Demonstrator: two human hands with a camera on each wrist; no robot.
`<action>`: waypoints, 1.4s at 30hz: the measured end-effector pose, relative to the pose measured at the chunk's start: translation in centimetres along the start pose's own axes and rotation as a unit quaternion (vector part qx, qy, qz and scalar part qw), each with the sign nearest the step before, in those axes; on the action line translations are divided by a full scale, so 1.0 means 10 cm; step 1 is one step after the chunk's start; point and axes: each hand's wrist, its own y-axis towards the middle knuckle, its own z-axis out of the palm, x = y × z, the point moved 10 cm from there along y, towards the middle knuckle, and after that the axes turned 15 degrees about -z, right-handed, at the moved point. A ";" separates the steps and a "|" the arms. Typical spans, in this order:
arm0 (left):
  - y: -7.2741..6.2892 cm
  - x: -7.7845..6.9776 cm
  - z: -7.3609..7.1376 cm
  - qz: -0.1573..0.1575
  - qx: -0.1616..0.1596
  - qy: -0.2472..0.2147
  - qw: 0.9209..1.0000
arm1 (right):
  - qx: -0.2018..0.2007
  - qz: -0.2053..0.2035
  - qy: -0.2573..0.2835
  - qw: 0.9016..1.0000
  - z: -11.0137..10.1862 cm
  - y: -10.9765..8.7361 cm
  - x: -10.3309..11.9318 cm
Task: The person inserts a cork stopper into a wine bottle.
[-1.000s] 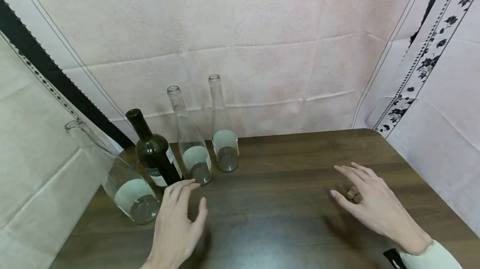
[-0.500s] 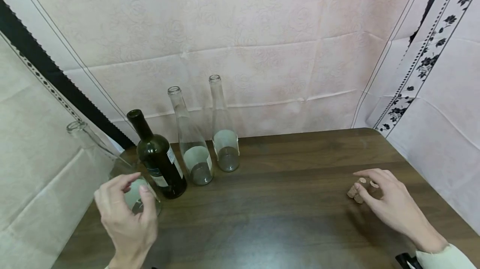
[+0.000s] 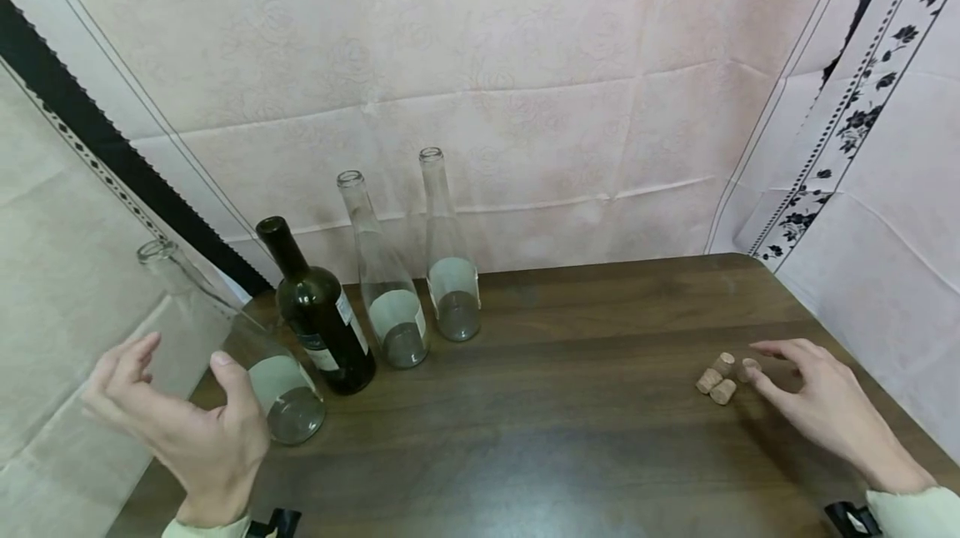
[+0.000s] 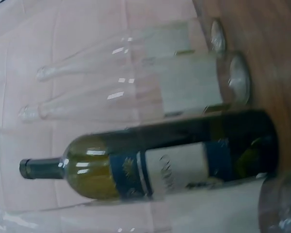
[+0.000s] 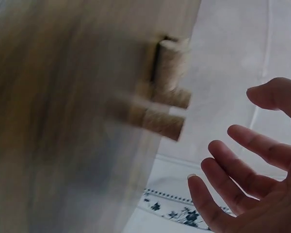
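Note:
My left hand (image 3: 191, 421) is raised at the left side of the table, its fingers apart and slightly bent, holding nothing. Just behind it stands a clear glass bottle (image 3: 294, 413) with a pale label, partly covered by the hand. A dark green wine bottle (image 3: 324, 323) is upright beside that one. On the right, my right hand (image 3: 828, 401) hovers by several small corks (image 3: 723, 391). Seen from the right wrist, the fingers (image 5: 242, 177) are spread and apart from the upright corks (image 5: 164, 124).
Two more clear bottles, a nearer one (image 3: 397, 321) and a farther one (image 3: 454, 296), stand in a row right of the green bottle. A pale cloth (image 3: 570, 105) hangs behind the brown table (image 3: 540, 421) and along both sides.
My left hand has moved left, from in front of the green bottle past the clear bottle at the left. My right hand has drawn rightward, uncovering the corks. The bottles stay put.

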 end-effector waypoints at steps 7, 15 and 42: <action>0.18 0.30 0.08 -0.038 0.070 0.093 0.993 | 0.018 0.003 -0.014 1.000 0.10 -0.04 -0.14; 0.21 0.75 0.18 -0.142 0.155 0.159 0.965 | 0.029 0.013 -0.001 0.999 0.17 -0.03 -0.27; 0.11 0.94 0.48 -0.149 0.235 0.207 0.938 | 0.077 0.038 0.006 0.996 0.27 0.01 -0.47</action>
